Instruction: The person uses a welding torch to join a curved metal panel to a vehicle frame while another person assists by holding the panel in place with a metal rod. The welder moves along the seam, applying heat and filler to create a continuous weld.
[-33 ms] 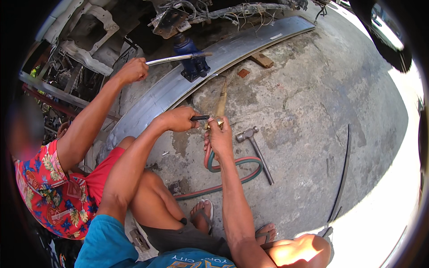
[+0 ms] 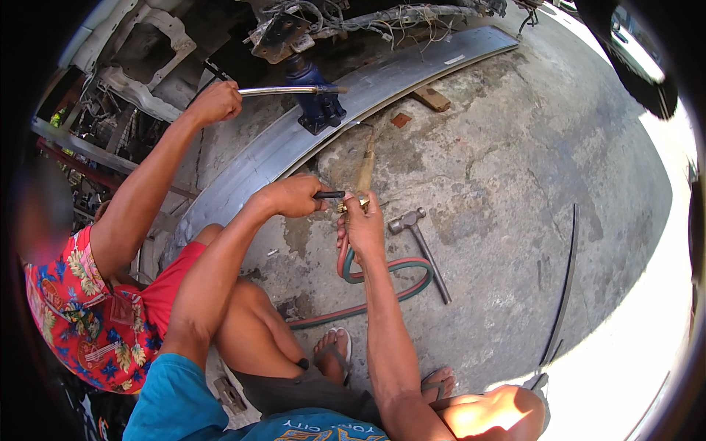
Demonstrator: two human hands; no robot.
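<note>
My left hand [image 2: 294,196] is closed around a short black rod-like object [image 2: 330,195], whose kind I cannot make out. Its tip comes close to the brass gas torch [image 2: 364,173] that my right hand [image 2: 365,229] grips by its valve end. The torch's long nozzle points away from me, toward the edge of a curved metal beam [image 2: 243,165]. A red and green twin hose [image 2: 419,268] runs from the torch, loops on the concrete and passes behind my left leg. No flame shows.
On the beam stands a blue bottle jack [image 2: 318,106] under a wired vehicle frame [image 2: 279,37]. At left, a co-worker's hand [image 2: 215,103] grips the metal jack handle [image 2: 279,90]. A ball-peen hammer [image 2: 423,250], wood block [image 2: 432,98] and black strip [image 2: 565,287] lie on the concrete.
The co-worker's hand has risen a little, lifting the near end of the jack handle. My hands, the black object and the torch stay almost where they were.
</note>
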